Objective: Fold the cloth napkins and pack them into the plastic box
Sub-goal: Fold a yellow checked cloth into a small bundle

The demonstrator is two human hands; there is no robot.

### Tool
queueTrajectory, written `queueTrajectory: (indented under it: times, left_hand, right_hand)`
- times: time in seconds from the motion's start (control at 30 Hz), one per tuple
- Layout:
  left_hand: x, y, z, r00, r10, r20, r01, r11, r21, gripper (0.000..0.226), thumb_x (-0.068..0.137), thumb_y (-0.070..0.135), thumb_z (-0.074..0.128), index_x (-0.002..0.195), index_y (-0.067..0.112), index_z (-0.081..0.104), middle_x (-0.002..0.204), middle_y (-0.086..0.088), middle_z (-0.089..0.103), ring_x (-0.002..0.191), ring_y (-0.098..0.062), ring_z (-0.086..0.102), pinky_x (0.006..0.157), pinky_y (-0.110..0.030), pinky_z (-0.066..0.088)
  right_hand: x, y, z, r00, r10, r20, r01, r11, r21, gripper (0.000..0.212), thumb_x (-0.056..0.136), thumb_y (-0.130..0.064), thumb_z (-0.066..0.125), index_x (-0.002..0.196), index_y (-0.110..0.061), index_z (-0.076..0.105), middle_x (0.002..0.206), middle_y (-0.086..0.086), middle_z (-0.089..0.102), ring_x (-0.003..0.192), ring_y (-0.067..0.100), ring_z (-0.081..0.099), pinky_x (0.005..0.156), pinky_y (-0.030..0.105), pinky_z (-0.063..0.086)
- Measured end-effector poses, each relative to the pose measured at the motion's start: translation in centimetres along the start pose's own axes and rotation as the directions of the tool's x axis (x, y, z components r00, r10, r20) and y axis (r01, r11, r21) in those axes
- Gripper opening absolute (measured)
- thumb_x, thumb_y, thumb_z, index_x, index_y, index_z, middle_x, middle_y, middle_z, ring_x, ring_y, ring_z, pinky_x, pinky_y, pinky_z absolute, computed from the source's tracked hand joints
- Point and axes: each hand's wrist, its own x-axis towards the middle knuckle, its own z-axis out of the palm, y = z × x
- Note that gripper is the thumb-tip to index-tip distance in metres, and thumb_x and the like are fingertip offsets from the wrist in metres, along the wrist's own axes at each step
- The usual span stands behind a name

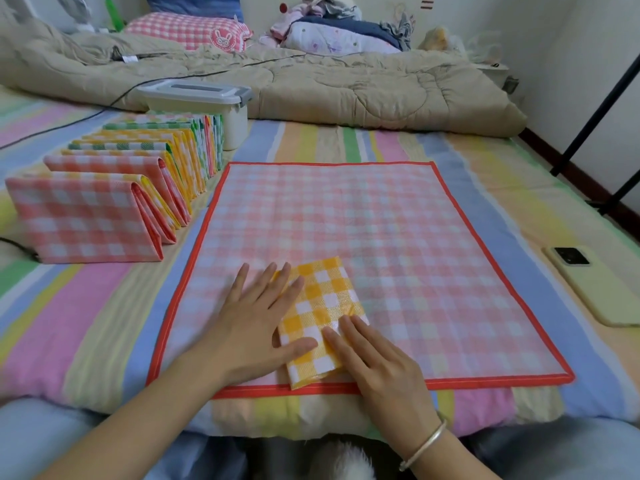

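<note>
A folded yellow-and-white checked napkin [320,306] lies on a pink checked mat with a red border [398,237], near its front edge. My left hand [256,323] lies flat with straight fingers on the napkin's left side. My right hand [377,365] presses its lower right part with straight fingers. A row of several folded checked napkins [114,188] in pink, yellow and green stands on the left. Behind that row sits the white plastic box [204,102] with its grey lid shut.
All this lies on a bed with a striped pastel sheet [86,323]. A beige quilt [329,84] is bunched across the back, with pillows and clothes behind it. A phone [595,285] lies at the right. A black cable [69,123] runs at the left.
</note>
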Motion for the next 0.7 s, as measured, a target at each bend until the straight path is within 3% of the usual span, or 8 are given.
queueTrajectory:
  times: [0.17, 0.33, 0.4, 0.5, 0.57, 0.63, 0.7]
  left_hand:
    - [-0.1, -0.7, -0.1, 0.993, 0.035, 0.116, -0.038, 0.999, 0.024, 0.112, 0.063, 0.102, -0.005, 0.149, 0.035, -0.032, 0.155, 0.010, -0.040, 0.141, -0.010, -0.041, 0.119, -0.051, -0.017]
    - [-0.1, -0.8, 0.0, 0.983, 0.055, 0.175, -0.055, 0.998, -0.007, 0.123, 0.056, 0.106, 0.003, 0.149, 0.033, -0.033, 0.153, 0.011, -0.043, 0.139, -0.009, -0.044, 0.119, -0.051, -0.018]
    - [0.0, -0.8, 0.1, 0.983, 0.053, 0.174, -0.054, 0.999, 0.001, 0.126, 0.055, 0.107, 0.005, 0.150, 0.032, -0.032, 0.154, 0.010, -0.043, 0.139, -0.010, -0.044, 0.119, -0.051, -0.018]
    - [0.0, -0.4, 0.3, 0.987, 0.046, 0.151, -0.056, 0.996, 0.063, 0.129, 0.055, 0.108, 0.006, 0.151, 0.029, -0.029, 0.156, 0.004, -0.040, 0.142, -0.017, -0.040, 0.119, -0.053, -0.018]
    - [0.0, 0.1, 0.2, 0.990, 0.023, 0.136, -0.035, 0.995, 0.091, 0.131, 0.055, 0.108, 0.008, 0.153, 0.027, -0.026, 0.158, 0.002, -0.035, 0.145, -0.020, -0.035, 0.119, -0.054, -0.016]
    - [-0.1, 0.6, 0.0, 0.992, -0.031, 0.122, 0.019, 0.995, 0.098, 0.132, 0.056, 0.108, 0.010, 0.155, 0.027, -0.021, 0.161, 0.002, -0.030, 0.148, -0.020, -0.030, 0.119, -0.056, -0.013]
    - [-0.2, 1.3, 0.0, 0.989, -0.110, 0.098, 0.102, 0.991, 0.084, 0.132, 0.057, 0.107, 0.010, 0.157, 0.026, -0.016, 0.163, 0.001, -0.025, 0.150, -0.020, -0.025, 0.120, -0.057, -0.009]
  right_hand:
    - [0.2, 0.7, -0.8, 0.992, -0.082, 0.092, 0.082, 0.997, 0.004, 0.042, 0.094, -0.018, 0.041, 0.130, -0.013, 0.063, 0.130, 0.010, 0.063, 0.121, 0.024, 0.059, 0.095, 0.032, 0.052]
    - [0.5, 1.9, -1.9, 0.958, -0.142, 0.249, 0.130, 0.990, 0.061, 0.047, 0.091, -0.020, 0.039, 0.133, -0.016, 0.060, 0.136, 0.006, 0.059, 0.126, 0.023, 0.056, 0.094, 0.031, 0.053]
    - [0.9, 2.2, -2.3, 0.965, -0.054, 0.255, 0.000, 0.978, 0.208, 0.044, 0.088, -0.019, 0.042, 0.127, -0.021, 0.064, 0.133, -0.001, 0.061, 0.125, 0.019, 0.056, 0.091, 0.030, 0.054]
    - [2.1, 1.9, -3.0, 0.936, 0.286, 0.203, -0.334, 0.905, 0.265, 0.031, 0.088, -0.017, 0.048, 0.110, -0.020, 0.070, 0.107, -0.009, 0.067, 0.100, 0.015, 0.061, 0.072, 0.027, 0.054]
    - [3.4, 1.1, -3.5, 0.827, 0.502, 0.253, -0.545, 0.827, 0.137, 0.024, 0.096, -0.025, 0.049, 0.112, -0.020, 0.066, 0.097, -0.009, 0.063, 0.088, 0.015, 0.059, 0.065, 0.023, 0.042]
    - [4.3, 0.6, -3.5, 0.716, 0.598, 0.360, -0.659, 0.749, 0.067, 0.027, 0.098, -0.042, 0.046, 0.112, -0.023, 0.059, 0.098, -0.010, 0.062, 0.088, 0.014, 0.060, 0.066, 0.025, 0.039]
    - [5.1, 0.3, -3.4, 0.629, 0.633, 0.452, -0.757, 0.631, 0.170, 0.025, 0.095, -0.046, 0.052, 0.111, -0.027, 0.051, 0.098, -0.013, 0.063, 0.090, 0.013, 0.062, 0.065, 0.024, 0.040]
